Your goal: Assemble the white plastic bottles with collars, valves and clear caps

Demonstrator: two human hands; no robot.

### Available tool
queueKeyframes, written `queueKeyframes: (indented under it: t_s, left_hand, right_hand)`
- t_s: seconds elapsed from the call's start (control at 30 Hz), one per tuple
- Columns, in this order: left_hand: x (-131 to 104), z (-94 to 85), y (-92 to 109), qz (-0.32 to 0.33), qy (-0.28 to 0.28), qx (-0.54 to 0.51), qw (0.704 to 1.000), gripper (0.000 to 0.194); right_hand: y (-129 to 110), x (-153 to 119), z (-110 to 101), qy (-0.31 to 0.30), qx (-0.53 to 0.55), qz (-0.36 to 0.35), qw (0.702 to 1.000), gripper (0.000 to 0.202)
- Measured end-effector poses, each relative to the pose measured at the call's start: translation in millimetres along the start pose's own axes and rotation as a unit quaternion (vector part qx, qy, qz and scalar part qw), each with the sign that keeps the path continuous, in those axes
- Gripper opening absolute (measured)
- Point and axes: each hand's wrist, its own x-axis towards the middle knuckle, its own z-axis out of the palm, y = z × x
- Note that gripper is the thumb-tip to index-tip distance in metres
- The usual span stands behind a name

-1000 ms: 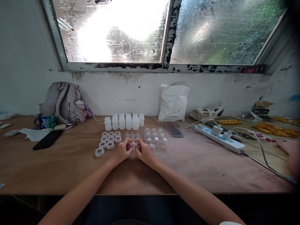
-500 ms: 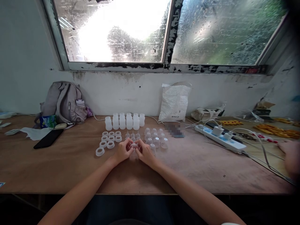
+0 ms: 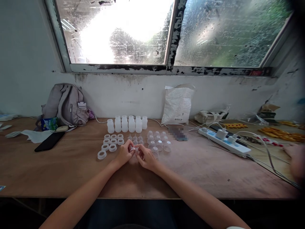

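Note:
Between the fingertips of both hands is a small clear ring-like piece (image 3: 133,149). My left hand (image 3: 125,153) pinches its left side, and my right hand (image 3: 145,156) has its fingers closed on the right side. Just beyond them stand several clear nipple-shaped pieces (image 3: 135,138). To the left lie several white rings (image 3: 101,155). Clear domed caps (image 3: 167,146) stand in rows to the right. Several frosted white bottles (image 3: 131,124) are lined up behind.
A phone (image 3: 49,141), a wipe and a grey backpack (image 3: 69,103) are at left. A white parcel (image 3: 177,105) leans on the wall. A power strip (image 3: 224,141) with cables lies right, near another person's hand (image 3: 294,156) and yellow parts (image 3: 281,133).
The clear piece has moved slightly left and tilted in my fingers. The fingers of my right hand have shifted around it.

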Motion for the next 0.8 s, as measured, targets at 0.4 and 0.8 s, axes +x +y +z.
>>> queueKeyframes:
  t_s: [0.4,0.8]
  left_hand:
    - [-0.5,-3.9,-2.9,0.021,0.029,0.035,0.999,0.018]
    - [0.8,-5.3,-0.7,0.035,0.021,0.001,0.999,0.018]
  right_hand:
    - [-1.0,2.8,4.7,0.072,0.082,0.057,0.992,0.011]
    - [1.2,9.0,7.4,0.080,0.269,0.126,0.951,0.025]
